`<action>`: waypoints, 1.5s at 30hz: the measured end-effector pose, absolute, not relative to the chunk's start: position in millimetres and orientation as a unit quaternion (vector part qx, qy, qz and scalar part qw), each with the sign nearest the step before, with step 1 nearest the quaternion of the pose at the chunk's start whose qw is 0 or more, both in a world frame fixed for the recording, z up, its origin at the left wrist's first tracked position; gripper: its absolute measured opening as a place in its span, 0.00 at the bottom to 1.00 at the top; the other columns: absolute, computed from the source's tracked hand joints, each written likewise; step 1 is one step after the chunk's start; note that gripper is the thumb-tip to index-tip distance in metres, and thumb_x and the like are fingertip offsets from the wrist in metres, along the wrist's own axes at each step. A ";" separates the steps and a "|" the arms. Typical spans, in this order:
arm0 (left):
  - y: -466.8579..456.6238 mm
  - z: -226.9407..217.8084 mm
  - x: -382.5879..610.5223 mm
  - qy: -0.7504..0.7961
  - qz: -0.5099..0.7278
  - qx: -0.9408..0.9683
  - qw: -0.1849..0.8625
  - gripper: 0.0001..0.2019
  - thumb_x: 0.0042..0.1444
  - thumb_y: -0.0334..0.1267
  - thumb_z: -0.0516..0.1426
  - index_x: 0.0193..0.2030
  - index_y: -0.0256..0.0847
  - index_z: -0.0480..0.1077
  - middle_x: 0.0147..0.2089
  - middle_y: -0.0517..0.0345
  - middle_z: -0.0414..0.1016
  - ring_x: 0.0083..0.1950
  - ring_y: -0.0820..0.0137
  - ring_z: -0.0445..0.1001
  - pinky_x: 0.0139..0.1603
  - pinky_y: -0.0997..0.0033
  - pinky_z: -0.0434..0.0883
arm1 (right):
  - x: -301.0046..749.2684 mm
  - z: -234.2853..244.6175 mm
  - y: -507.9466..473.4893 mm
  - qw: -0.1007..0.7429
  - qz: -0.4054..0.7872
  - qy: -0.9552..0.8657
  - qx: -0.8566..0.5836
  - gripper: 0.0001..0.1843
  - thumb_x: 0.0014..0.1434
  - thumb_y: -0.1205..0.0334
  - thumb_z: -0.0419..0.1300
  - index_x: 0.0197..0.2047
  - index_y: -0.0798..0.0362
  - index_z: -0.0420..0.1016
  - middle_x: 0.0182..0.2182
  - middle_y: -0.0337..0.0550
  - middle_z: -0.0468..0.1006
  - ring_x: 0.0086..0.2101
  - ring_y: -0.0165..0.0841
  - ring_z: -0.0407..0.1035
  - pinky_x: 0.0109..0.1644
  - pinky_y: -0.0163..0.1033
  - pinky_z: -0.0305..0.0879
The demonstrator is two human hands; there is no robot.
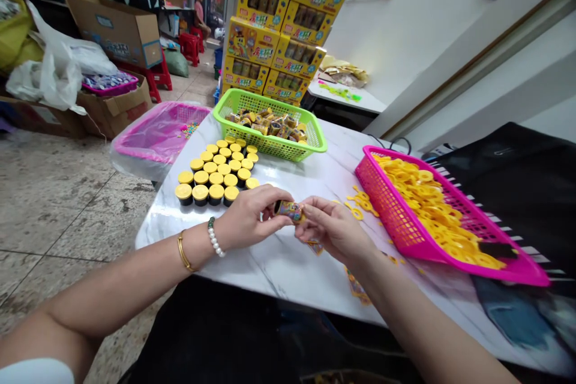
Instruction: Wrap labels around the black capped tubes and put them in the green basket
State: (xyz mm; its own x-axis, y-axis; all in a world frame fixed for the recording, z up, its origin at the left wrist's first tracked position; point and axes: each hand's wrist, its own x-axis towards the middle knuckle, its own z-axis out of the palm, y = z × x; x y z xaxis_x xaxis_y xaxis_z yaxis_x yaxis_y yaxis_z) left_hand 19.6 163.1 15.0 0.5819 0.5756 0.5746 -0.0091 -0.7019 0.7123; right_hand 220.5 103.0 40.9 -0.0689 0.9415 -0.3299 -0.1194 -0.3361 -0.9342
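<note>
One cylinder (pixel 289 210) in fingers (pixel 273 194), inside table edge (pixel 270 289).

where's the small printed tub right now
In the head view, the small printed tub is near the centre, held between the left hand and right hand above the white table, to the right of the yellow-lidded tubs.
</note>
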 end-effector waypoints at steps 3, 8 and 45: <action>164.1 15.1 19.1 0.151 0.417 0.835 0.326 0.09 0.60 0.36 0.59 0.46 0.38 0.72 0.39 0.53 0.75 0.34 0.72 0.71 0.38 0.70 0.72 | 218.7 34.4 105.4 0.407 0.667 -0.346 -0.519 0.25 0.47 0.42 0.74 0.28 0.57 0.77 0.20 0.42 0.80 0.18 0.25 0.72 0.21 0.26 0.69; 167.6 14.3 22.8 0.233 0.356 0.756 0.498 0.11 0.58 0.42 0.60 0.43 0.37 0.69 0.29 0.61 0.71 0.27 0.75 0.68 0.28 0.74 0.67 | 216.5 36.5 101.6 0.408 0.601 -0.400 -0.559 0.28 0.51 0.36 0.69 0.31 0.57 0.77 0.24 0.44 0.80 0.22 0.30 0.76 0.25 0.32 0.76; 167.7 14.9 26.0 0.241 0.172 0.579 0.760 0.25 0.58 0.63 0.57 0.33 0.39 0.62 0.21 0.64 0.71 0.15 0.78 0.67 0.15 0.80 0.60 | 206.1 8.5 81.0 0.608 0.445 -0.399 -0.522 0.08 0.46 0.57 0.77 0.31 0.47 0.85 0.39 0.41 0.81 0.31 0.35 0.78 0.33 0.46 0.83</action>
